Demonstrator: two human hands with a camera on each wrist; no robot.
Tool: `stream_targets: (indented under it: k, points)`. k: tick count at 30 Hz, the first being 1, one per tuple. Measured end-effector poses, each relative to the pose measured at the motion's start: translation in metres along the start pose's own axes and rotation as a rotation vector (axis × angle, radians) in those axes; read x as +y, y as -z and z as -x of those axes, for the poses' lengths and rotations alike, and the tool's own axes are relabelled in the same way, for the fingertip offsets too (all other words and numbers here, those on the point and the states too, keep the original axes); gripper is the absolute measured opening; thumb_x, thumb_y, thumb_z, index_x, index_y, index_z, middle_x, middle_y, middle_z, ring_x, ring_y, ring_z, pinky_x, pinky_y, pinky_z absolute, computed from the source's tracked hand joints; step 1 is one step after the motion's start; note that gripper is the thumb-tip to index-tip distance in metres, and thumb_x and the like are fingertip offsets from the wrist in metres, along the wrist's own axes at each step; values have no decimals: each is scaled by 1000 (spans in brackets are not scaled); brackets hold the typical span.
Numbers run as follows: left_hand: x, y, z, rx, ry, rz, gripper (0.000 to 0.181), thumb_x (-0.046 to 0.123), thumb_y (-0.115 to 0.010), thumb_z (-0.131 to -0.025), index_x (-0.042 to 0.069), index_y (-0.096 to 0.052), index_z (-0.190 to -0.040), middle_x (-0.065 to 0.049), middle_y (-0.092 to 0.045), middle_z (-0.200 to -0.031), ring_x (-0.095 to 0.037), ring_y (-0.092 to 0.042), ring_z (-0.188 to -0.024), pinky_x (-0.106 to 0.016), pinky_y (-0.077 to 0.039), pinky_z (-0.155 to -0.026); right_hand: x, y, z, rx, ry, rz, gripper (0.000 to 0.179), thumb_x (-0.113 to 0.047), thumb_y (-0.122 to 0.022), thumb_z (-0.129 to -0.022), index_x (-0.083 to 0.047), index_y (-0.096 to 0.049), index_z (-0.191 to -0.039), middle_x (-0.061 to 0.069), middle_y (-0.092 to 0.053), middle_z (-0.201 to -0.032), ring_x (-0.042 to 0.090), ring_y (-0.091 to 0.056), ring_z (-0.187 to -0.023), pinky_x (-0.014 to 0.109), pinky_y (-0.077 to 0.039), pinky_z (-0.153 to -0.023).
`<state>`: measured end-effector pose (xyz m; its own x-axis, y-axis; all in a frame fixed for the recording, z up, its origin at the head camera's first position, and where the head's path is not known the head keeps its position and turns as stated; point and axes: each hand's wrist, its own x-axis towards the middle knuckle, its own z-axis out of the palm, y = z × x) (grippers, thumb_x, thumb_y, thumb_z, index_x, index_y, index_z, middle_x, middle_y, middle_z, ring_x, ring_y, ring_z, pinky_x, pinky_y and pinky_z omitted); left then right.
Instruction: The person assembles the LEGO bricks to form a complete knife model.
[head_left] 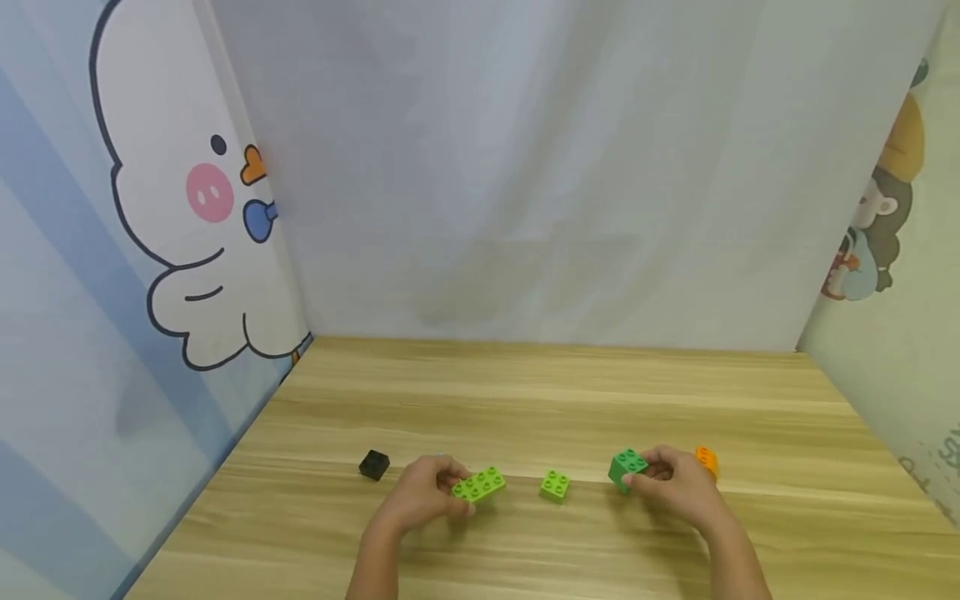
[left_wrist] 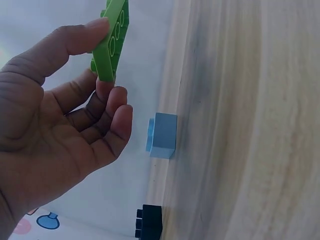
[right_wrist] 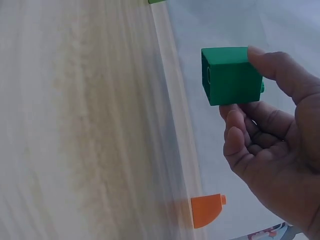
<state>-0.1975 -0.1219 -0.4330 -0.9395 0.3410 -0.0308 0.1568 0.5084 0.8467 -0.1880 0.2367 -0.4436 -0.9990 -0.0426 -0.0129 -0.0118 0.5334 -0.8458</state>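
Note:
Between thumb and fingers my left hand (head_left: 423, 493) pinches a long lime-green toy brick (head_left: 480, 484), raised off the table, its hollow underside showing in the left wrist view. My right hand (head_left: 681, 485) pinches a tall dark green brick (right_wrist: 232, 76) by its sides, also lifted. A small square lime-green brick (head_left: 555, 485) lies on the table between the two hands. Past the left hand sits a light blue brick (left_wrist: 164, 135), mostly hidden by that hand in the head view. Beside the right hand is an orange brick with a curved side (right_wrist: 206, 210).
A black brick (head_left: 374, 465) lies left of the left hand on the wood-grain table (head_left: 555, 400). A pale curtain (head_left: 540, 183) hangs behind the table, with printed cloths (head_left: 202, 275) at the left and right sides.

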Motion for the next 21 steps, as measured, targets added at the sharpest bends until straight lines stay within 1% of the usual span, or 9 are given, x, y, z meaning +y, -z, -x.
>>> stream_targets:
  k: [5,8,12,16,19,21]
  points:
    - [2,-1,2,5,8,15,36,6,-81,-65,1,-65,-97,-3,-57,-84,-18,-52,-77,-33,-46,-70,0,-4,-1,16,4,-7,42,-22,-78,-76,4,-61,-105,6,-60,-83,19,-52,-75,28,-46,-62]
    - [2,-1,2,11,14,22,37,6,-81,-65,2,-64,-97,-3,-57,-84,-19,-52,-77,-33,-45,-70,-1,-7,-1,2,20,-19,41,-20,-78,-75,3,-62,-104,6,-59,-83,19,-51,-74,28,-46,-61]
    - [4,-2,1,28,16,38,37,8,-81,-66,3,-64,-99,-3,-57,-86,-19,-52,-80,-34,-45,-72,-5,-10,-2,-32,78,-32,40,-18,-77,-76,3,-62,-106,5,-59,-84,19,-50,-75,29,-45,-62]
    - [6,-2,0,44,9,67,39,7,-80,-67,2,-62,-101,-4,-57,-88,-20,-53,-81,-36,-46,-73,-8,-13,-5,-78,134,-45,39,-15,-76,-75,3,-61,-107,6,-58,-84,20,-50,-75,28,-44,-63]
    - [6,-4,-1,47,4,93,39,8,-79,-69,0,-62,-104,-5,-58,-88,-20,-54,-81,-35,-47,-73,-9,-15,-5,-122,171,-41,37,-12,-75,-75,3,-62,-106,6,-57,-85,20,-49,-73,27,-44,-61]
    - [4,-6,-2,55,1,91,40,10,-79,-71,1,-63,-106,-4,-58,-89,-19,-53,-81,-34,-47,-71,-9,-17,-5,-143,197,-32,35,-11,-74,-75,3,-62,-105,6,-58,-85,20,-48,-73,26,-43,-60]
